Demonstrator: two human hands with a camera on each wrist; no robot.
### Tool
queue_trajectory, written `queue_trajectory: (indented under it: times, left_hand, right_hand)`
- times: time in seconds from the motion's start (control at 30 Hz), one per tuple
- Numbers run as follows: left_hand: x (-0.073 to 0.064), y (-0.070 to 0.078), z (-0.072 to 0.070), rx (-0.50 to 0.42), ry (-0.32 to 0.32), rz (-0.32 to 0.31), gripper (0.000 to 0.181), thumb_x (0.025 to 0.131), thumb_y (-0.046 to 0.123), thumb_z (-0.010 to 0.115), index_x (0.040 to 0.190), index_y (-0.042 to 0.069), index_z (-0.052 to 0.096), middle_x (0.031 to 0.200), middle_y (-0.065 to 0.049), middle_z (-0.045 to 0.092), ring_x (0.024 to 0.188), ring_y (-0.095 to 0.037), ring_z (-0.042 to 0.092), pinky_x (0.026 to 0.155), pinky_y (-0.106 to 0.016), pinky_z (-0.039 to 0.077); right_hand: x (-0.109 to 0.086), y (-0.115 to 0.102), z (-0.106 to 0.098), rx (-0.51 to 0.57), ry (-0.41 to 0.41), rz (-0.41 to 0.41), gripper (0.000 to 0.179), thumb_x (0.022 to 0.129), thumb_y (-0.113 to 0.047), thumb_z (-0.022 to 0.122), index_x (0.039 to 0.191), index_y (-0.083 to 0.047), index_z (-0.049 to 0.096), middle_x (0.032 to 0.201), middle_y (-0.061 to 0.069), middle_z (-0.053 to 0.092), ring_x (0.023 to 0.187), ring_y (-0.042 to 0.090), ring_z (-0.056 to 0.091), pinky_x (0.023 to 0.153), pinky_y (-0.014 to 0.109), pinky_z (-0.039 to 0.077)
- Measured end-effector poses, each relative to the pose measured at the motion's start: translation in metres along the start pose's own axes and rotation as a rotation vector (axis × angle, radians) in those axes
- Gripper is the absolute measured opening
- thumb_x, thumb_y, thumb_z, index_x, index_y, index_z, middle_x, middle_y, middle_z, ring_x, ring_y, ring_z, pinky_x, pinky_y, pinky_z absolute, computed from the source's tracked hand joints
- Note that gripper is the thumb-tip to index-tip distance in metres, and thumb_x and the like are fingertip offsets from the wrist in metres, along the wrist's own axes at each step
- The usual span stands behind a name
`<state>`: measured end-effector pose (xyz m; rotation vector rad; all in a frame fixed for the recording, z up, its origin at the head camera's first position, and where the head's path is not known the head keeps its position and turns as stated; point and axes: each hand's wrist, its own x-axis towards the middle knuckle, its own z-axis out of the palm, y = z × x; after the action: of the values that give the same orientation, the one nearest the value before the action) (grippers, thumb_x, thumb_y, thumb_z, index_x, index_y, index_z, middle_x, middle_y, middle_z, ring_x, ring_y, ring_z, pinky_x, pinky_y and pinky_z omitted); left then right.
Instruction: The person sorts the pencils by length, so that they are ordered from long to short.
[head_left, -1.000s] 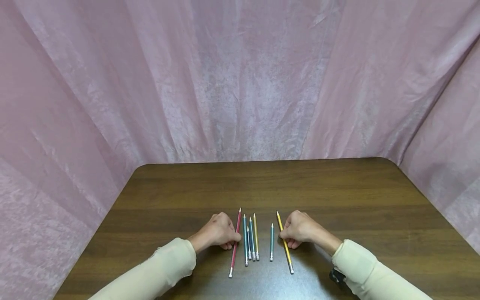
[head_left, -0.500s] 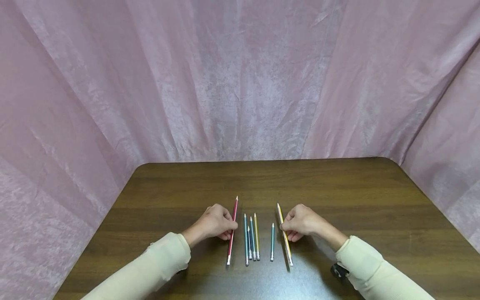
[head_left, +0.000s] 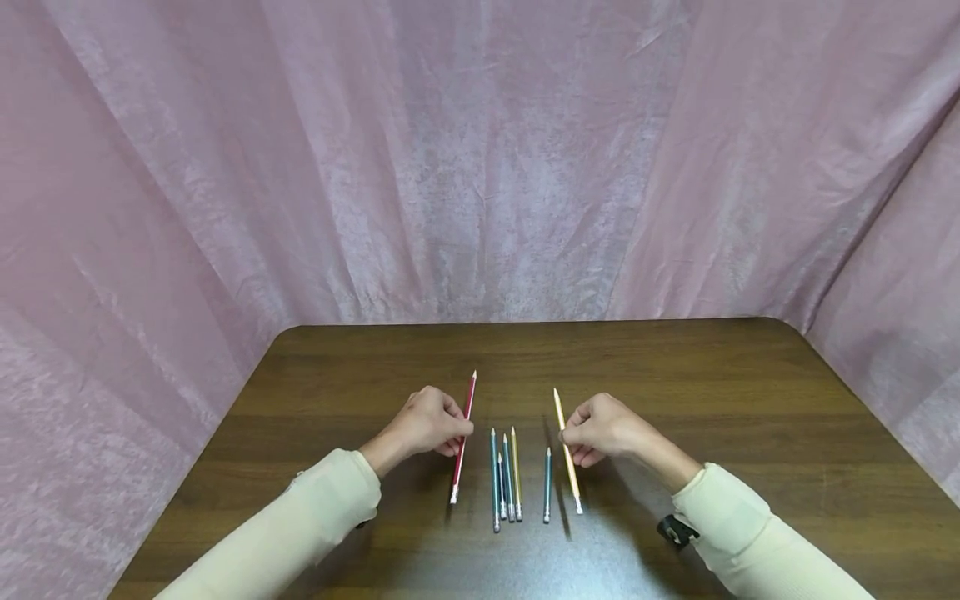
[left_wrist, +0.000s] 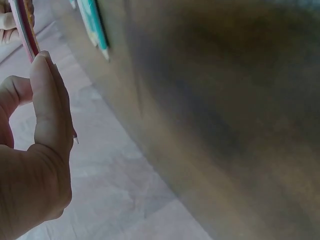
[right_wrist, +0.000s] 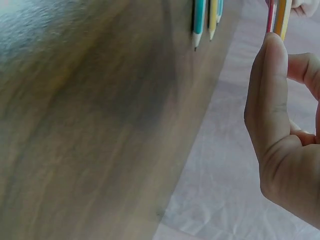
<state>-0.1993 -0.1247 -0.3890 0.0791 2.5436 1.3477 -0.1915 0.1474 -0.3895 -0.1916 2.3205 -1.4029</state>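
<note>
The person's left hand (head_left: 426,422) pinches a red pencil (head_left: 460,460) between thumb and fingers, about midway along its length. The pencil lies at the inner side of that hand, its sharpened tip pointing away from the person and its eraser end towards them. The right hand (head_left: 609,430) pinches a yellow pencil (head_left: 572,477) in much the same way, at its own inner side, tip also pointing away. Both pencils are raised off the wooden table (head_left: 675,358); the yellow one's shadow falls apart from it on the wood. The two lean slightly towards each other at their tips, with a gap between them.

In that gap, nearer the person than the hands, five pencils lie on the table. Four sit close together on the red pencil's side: a long blue-green pencil (head_left: 495,482), a short dark pencil (head_left: 502,492), another blue-green pencil (head_left: 508,477) and a gold pencil (head_left: 516,473). A short green pencil (head_left: 547,485) lies apart from these, near the yellow one. Neither hand touches the five. Beyond the table hangs a pink curtain (head_left: 480,167).
</note>
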Motion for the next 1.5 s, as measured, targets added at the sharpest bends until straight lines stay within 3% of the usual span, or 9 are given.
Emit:
queue_trajectory:
  times: [0.27,0.87,1.5]
  left_hand:
    - [0.008,0.011,-0.008,-0.038,0.023,0.011,0.007,0.080,-0.003,0.067,0.074,-0.003,0.068,0.062,-0.009,0.068,0.052,-0.015,0.067,0.053,-0.029,0.061]
    - [0.022,0.021,-0.016,-0.045,0.065,-0.005,0.005,0.081,-0.002,0.067,0.078,-0.003,0.071,0.064,-0.010,0.070,0.052,-0.014,0.067,0.054,-0.029,0.062]
    - [0.042,0.020,-0.024,-0.035,0.101,-0.027,0.012,0.084,0.002,0.069,0.089,-0.008,0.073,0.067,-0.010,0.071,0.052,-0.012,0.066,0.067,-0.039,0.064]
  right_hand:
    - [0.002,-0.010,-0.002,0.008,0.011,-0.016,0.006,0.083,0.003,0.062,0.085,0.007,0.065,0.065,0.009,0.065,0.055,0.013,0.064,0.056,0.029,0.062]
    - [0.007,-0.029,-0.009,0.030,0.005,-0.053,0.014,0.084,0.002,0.059,0.092,0.012,0.065,0.068,0.009,0.064,0.057,0.012,0.064,0.058,0.028,0.062]
    - [0.022,-0.042,-0.009,0.025,0.024,-0.038,0.019,0.085,-0.001,0.060,0.096,0.013,0.066,0.069,0.009,0.066,0.058,0.013,0.064,0.065,0.037,0.064]
